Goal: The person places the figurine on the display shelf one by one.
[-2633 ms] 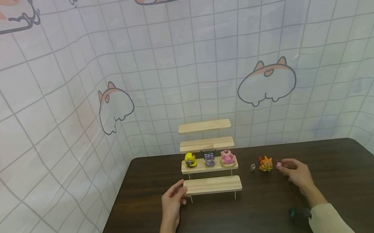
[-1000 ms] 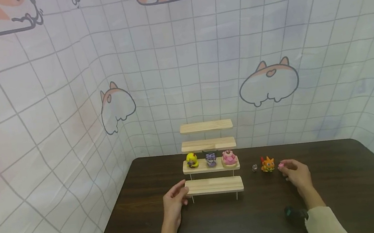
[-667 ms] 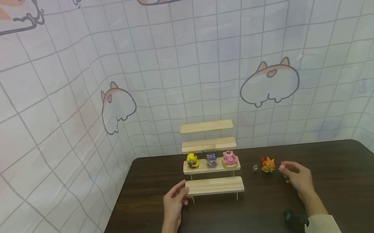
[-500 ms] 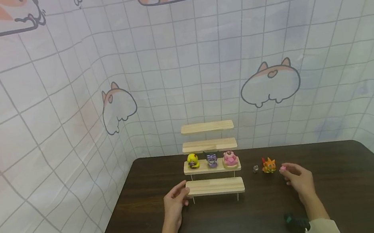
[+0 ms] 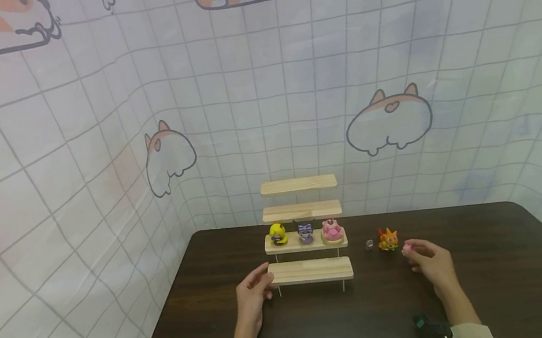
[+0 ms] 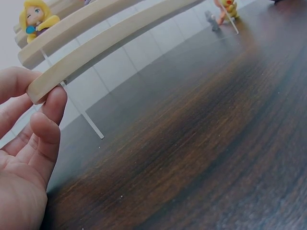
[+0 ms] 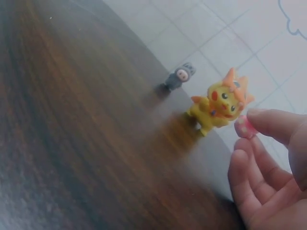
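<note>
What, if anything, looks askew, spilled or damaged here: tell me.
Nothing stands out. The wooden shelves look level, their three figures upright; the orange-hooded figure and small grey figure stand upright on the table, and no spill or damage shows.

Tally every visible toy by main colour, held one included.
Yellow: 1, yellow-haired figurine
Purple: 1, dark-eared purple figurine
Pink: 2, rounded pink figurine, small pink-and-white toy
Orange-yellow: 1, orange-hooded yellow figurine
Grey: 1, small grey figurine
Total: 6
</note>
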The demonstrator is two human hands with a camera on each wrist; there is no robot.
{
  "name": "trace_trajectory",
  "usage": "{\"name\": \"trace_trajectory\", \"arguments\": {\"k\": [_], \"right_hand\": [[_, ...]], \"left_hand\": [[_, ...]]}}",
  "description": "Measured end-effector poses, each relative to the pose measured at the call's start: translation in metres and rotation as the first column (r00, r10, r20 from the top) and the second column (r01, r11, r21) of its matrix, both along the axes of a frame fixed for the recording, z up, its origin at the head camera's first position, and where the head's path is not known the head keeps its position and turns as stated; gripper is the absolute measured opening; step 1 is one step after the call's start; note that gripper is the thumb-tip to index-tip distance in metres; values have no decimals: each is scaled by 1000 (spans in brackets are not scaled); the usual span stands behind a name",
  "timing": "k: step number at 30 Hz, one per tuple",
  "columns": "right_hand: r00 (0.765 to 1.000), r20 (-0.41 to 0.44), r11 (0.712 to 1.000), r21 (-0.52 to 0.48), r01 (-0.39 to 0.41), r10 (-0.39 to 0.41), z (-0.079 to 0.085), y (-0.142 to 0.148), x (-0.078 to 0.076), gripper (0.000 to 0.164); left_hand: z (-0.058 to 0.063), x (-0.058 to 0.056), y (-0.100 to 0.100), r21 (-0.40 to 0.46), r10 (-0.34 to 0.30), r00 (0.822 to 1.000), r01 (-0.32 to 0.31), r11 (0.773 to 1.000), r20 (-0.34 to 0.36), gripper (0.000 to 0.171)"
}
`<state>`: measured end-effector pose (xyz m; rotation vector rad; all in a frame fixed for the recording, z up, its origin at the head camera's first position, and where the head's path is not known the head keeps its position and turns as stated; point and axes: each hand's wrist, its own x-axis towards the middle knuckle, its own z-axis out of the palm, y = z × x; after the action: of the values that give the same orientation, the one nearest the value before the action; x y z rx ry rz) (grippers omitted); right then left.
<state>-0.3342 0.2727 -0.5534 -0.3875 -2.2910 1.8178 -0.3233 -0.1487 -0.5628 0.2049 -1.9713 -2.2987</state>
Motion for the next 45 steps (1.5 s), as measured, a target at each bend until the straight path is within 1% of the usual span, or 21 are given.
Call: {"name": "trace_trajectory", "arguments": {"k": [3,8,15,22,27,32,38,45], "right_hand": [[1000,4,1000,-1,-21,21,2,0,1,47],[999,0,999,4,-32,32,9,1,3,46],[999,-19,997,56,-46,47,27,-5,6,46],[991,-65,990,90,-107,113,45,-18,9,44],[983,-112,984,126,-129,143,50,-26,11,44],[977,-138,982,127,-143,160,57,-34,12,43],[968,-167,978,127,-166,186,65,-43,15,36],[958,-193,972,142,-187,212,72,-57,16,32]], "left_hand": [[-1,0,-1,-1,-2,1000,2,1000,2,40],[-1,0,-1,-1,-4,1000,4,1000,5,39],[0,0,-1,-5,-2,1000,2,1000,6,39],[0,-1,-2,-8,-6,1000,6,1000,10,39],[2,0,-1,-10,0,1000,0,1000,12,39],[2,0,0,-10,-2,1000,2,1000,10,38],[2,0,0,-11,-8,1000,8,1000,14,38],[1,-1,-1,-18,-7,1000,8,1000,21,38]]}}
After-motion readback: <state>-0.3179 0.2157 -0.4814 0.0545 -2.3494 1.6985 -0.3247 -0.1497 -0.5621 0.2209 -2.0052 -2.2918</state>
